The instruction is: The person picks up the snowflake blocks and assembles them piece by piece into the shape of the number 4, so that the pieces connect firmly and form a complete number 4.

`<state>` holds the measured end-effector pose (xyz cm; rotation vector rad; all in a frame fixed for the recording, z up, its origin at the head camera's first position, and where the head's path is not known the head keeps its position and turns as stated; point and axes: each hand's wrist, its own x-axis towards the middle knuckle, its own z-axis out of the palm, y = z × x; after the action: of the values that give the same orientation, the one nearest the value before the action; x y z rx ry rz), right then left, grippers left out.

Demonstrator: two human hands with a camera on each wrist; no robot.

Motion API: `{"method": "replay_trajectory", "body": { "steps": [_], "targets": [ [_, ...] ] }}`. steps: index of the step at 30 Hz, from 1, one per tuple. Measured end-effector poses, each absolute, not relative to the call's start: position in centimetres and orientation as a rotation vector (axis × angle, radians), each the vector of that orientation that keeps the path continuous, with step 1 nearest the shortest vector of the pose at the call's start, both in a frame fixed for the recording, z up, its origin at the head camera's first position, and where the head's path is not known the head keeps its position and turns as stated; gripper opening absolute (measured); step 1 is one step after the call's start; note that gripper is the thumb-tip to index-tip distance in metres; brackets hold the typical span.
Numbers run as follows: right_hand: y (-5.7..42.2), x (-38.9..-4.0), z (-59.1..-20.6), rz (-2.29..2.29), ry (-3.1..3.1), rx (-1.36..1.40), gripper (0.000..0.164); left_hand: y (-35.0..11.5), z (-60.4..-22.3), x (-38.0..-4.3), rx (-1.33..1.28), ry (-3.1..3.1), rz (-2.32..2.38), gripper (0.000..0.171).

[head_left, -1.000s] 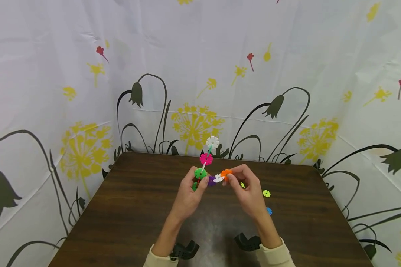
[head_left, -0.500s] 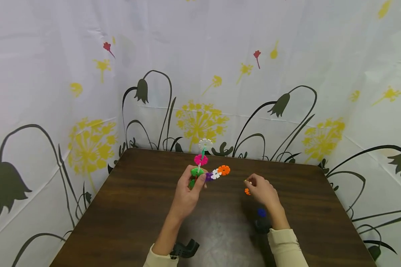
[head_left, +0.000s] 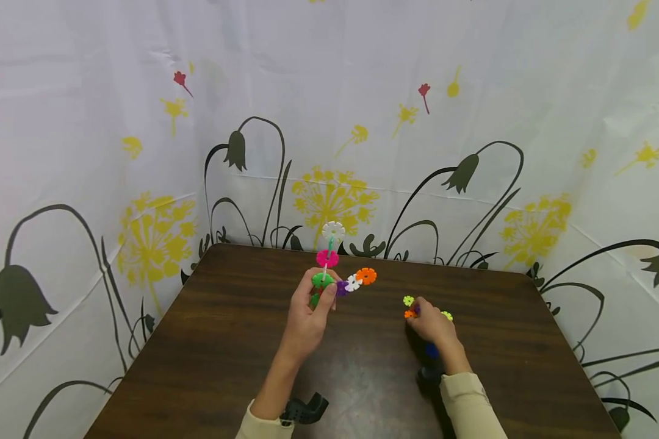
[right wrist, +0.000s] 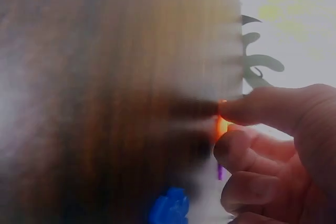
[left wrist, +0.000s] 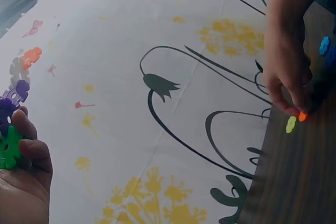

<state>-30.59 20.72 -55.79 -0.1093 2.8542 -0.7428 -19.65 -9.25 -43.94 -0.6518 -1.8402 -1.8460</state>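
My left hand (head_left: 306,305) grips a branching chain of interlocking plastic discs (head_left: 322,280) above the table. One branch rises through a pink disc (head_left: 327,258) to a white disc (head_left: 334,231) on top. The other runs right through purple and white to an orange end disc (head_left: 365,276). Low on the right, my right hand (head_left: 431,323) reaches down to the tabletop. Its thumb and forefinger pinch a loose orange disc (right wrist: 222,124), partly hidden by the fingers. A purple piece (right wrist: 220,172) shows edge-on below it. A yellow-green disc (head_left: 409,300) lies just beyond the fingertips.
Another yellow-green disc (head_left: 447,315) lies behind the right hand, and a dark blue disc (head_left: 432,350) under the right wrist. The brown wooden table (head_left: 225,341) ends at a flower-printed curtain (head_left: 329,122). A black wrist mount (head_left: 307,408) hangs by the left sleeve.
My right hand has let go of the chain's orange end and moved right and down to the loose discs. My left hand still holds the chain, shifted slightly left.
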Motion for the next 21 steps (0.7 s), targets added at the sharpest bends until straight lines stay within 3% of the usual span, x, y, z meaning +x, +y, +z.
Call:
{"method": "replay_trajectory", "body": {
  "steps": [11,21],
  "targets": [
    [20.8,-30.3,-55.7,-1.237,2.699,-0.152,0.009,-9.0,-43.5,-19.6,-0.646,-1.877,-1.846,0.013],
    [20.2,-28.5,-51.6,-1.544,2.582,-0.211,0.027,-8.7,-43.8,-19.6,-0.608,-1.928,-1.809,0.013]
  ]
}}
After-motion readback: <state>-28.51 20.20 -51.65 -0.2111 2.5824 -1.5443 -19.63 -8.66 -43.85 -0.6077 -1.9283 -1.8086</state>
